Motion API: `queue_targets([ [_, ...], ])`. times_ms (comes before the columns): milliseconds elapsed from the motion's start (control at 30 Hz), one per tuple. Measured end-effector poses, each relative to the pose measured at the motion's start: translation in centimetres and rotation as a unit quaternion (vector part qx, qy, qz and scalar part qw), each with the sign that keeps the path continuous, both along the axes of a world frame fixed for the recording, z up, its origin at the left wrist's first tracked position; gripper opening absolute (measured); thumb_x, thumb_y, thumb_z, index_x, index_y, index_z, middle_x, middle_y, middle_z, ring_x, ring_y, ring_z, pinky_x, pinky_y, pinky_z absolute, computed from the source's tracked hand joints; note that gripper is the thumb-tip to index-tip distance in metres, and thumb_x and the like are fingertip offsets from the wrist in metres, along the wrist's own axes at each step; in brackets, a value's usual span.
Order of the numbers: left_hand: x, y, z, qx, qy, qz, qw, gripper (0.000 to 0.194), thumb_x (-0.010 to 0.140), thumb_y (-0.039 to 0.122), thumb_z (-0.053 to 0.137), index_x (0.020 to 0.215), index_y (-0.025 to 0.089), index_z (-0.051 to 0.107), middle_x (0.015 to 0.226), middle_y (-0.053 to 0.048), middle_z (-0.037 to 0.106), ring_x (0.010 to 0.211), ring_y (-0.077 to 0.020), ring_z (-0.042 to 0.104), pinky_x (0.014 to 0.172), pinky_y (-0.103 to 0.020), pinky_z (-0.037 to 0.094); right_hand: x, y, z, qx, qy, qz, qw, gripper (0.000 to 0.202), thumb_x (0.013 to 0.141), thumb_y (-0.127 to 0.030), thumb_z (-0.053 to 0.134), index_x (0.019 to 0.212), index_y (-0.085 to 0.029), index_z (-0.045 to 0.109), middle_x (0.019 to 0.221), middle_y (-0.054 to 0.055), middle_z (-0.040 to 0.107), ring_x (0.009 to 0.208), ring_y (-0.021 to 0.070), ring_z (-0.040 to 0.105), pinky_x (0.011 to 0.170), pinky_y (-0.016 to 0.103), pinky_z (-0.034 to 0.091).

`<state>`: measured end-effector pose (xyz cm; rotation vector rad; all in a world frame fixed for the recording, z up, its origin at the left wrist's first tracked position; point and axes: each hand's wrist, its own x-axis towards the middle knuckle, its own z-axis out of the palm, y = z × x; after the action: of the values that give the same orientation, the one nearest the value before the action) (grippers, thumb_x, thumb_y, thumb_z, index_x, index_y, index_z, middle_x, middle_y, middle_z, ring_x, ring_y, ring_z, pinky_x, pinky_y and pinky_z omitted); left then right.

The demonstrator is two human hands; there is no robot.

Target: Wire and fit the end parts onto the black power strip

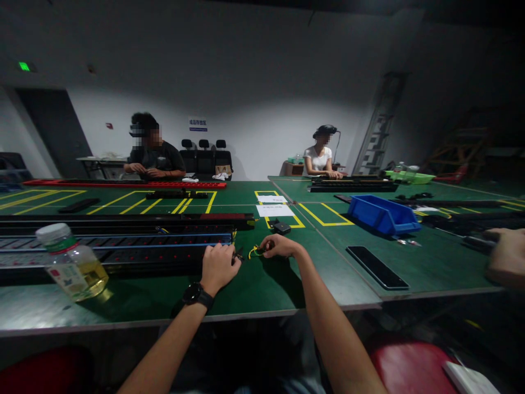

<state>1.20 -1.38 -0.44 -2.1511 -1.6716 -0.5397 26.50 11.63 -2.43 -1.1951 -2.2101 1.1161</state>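
Note:
My left hand [219, 268], a dark watch on its wrist, curls over the right end of a long black strip [156, 257] with rows of red marks. A small dark piece [238, 255] shows by its thumb; whether it is part of the strip I cannot tell. Just to the right, my right hand [281, 246] has its fingers pinched together at a short yellow-green wire [253, 251]. The wire's loose end points left toward the strip. Something dark sits between those fingertips, mostly hidden. A small black block [280, 226] lies just beyond the right hand.
A bottle [77, 268] with yellow liquid stands at the front left. To the right lie a phone [376, 267] and a blue bin [381, 214]. White papers [274, 210] lie ahead. Two people sit across the table; another person's hand [508, 257] reaches in at right.

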Motion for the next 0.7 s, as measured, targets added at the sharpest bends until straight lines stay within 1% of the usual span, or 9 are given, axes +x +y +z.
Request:
queue_targets([
  [67,0.02,0.02,0.03,0.001,0.001,0.000,1.000,0.018,0.093,0.031,0.056,0.088,0.020,0.068,0.086,-0.009,0.073,0.091,-0.0292,0.066,0.079,-0.043,0.037,0.09,0.04,-0.06,0.019,-0.018,-0.009,1.000,0.028,0.068,-0.017,0.084,0.095,-0.015,0.081,0.073,-0.001,0.068,0.066,0.0137,0.060,0.061,0.024,0.043],
  [200,-0.01,0.02,0.01,0.004,-0.003,-0.002,1.000,0.017,0.093,0.031,0.056,0.087,0.020,0.068,0.085,-0.009,0.072,0.090,-0.0288,0.066,0.079,-0.043,0.037,0.03,-0.05,0.08,0.099,-0.053,-0.027,0.993,0.010,0.076,-0.015,0.077,0.085,-0.016,0.081,0.075,0.002,0.071,0.070,0.0157,0.062,0.064,0.025,0.045],
  [300,-0.04,0.02,-0.05,0.008,-0.007,-0.006,1.000,0.017,0.092,0.030,0.056,0.088,0.020,0.069,0.085,-0.009,0.072,0.089,-0.0289,0.066,0.078,-0.043,0.037,-0.16,-0.12,0.20,0.147,-0.061,-0.053,0.986,0.010,0.080,-0.013,0.073,0.087,-0.016,0.080,0.080,0.004,0.074,0.073,0.0166,0.065,0.068,0.026,0.047],
  [400,-0.09,0.06,-0.15,0.014,-0.008,-0.009,1.000,0.016,0.092,0.030,0.057,0.088,0.019,0.069,0.084,-0.009,0.072,0.088,-0.0294,0.066,0.078,-0.043,0.037,-0.41,-0.10,0.17,0.178,-0.066,-0.092,0.978,0.017,0.083,-0.011,0.071,0.096,-0.016,0.081,0.088,0.006,0.077,0.079,0.0176,0.068,0.074,0.026,0.049],
  [500,-0.16,0.14,-0.32,0.020,-0.006,-0.010,1.000,0.016,0.091,0.030,0.057,0.087,0.019,0.068,0.083,-0.009,0.071,0.087,-0.0293,0.066,0.077,-0.043,0.037,-0.59,-0.14,0.09,0.194,-0.081,-0.122,0.970,0.017,0.086,-0.012,0.070,0.098,-0.016,0.081,0.093,0.008,0.079,0.085,0.0196,0.071,0.078,0.027,0.050],
  [600,-0.21,0.24,-0.49,0.025,-0.008,-0.013,1.000,0.015,0.091,0.030,0.058,0.086,0.020,0.068,0.082,-0.009,0.071,0.086,-0.0287,0.065,0.077,-0.042,0.037,-0.66,-0.38,0.09,0.188,-0.107,-0.125,0.968,0.012,0.088,-0.012,0.070,0.091,-0.015,0.081,0.094,0.010,0.079,0.088,0.0210,0.072,0.077,0.027,0.049],
  [700,-0.23,0.29,-0.56,0.029,-0.008,-0.014,0.999,0.015,0.091,0.030,0.058,0.085,0.020,0.067,0.082,-0.009,0.071,0.086,-0.0284,0.065,0.077,-0.042,0.037,-0.68,-0.65,0.12,0.177,-0.140,-0.125,0.966,0.010,0.088,-0.014,0.072,0.094,-0.016,0.079,0.098,0.010,0.080,0.091,0.0213,0.072,0.076,0.026,0.048],
])
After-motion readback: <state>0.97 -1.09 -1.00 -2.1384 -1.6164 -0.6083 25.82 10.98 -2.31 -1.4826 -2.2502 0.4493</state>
